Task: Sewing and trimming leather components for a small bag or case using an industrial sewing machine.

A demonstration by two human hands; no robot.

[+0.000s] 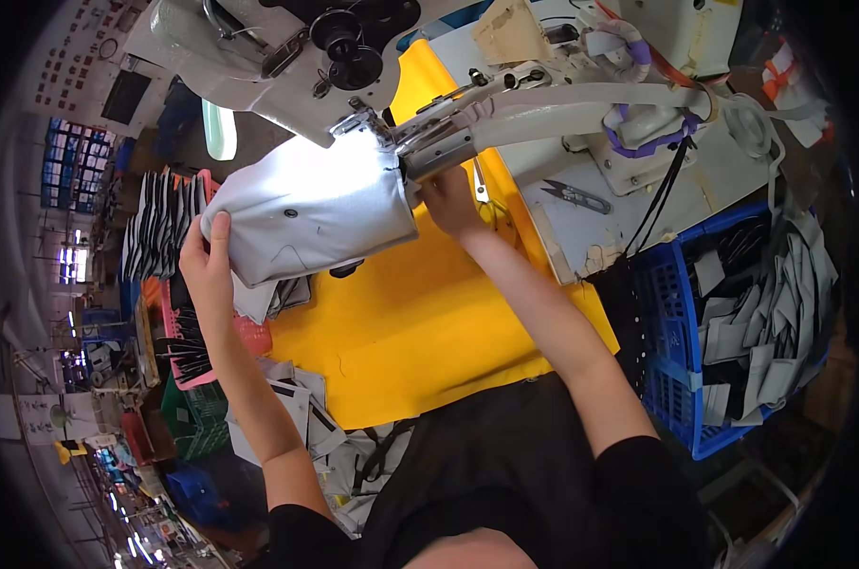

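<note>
Head view: a gray cloth piece [301, 213] lay, long axis left to right, between the left hand [207, 261], which pinched its left edge, and the right hand [451, 201], nearer the sewing machine [188, 47], its grip unclear. A blue basket [665, 308] held gray strips [771, 351].

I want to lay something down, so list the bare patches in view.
Yellow cloth: mostly open stretch between the left forearm and right forearm, below the grey fabric piece; firmness underneath is unclear. White tabletop: a small patch between the snips and the cloth. Crowded: around the sewing machine and inside the blue crate.
</note>
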